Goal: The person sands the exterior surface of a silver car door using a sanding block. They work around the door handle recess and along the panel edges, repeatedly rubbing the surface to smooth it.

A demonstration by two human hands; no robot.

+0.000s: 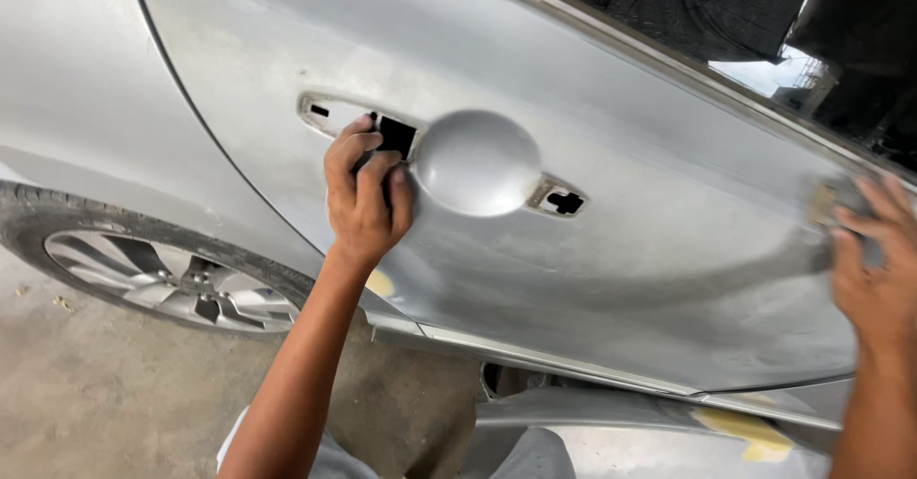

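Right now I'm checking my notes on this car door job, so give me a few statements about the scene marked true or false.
1. The left hand rests at the door handle recess of the silver car door. True.
2. The door handle is still fitted. False: the handle is off, leaving open mounting holes either side of the round recess.
3. The right hand presses a small pad against the door panel. True, though it is blurred.
4. The wheel is at the right of the view. False: it is at the lower left.
5. The door is painted red. False: it is dull silver-grey.
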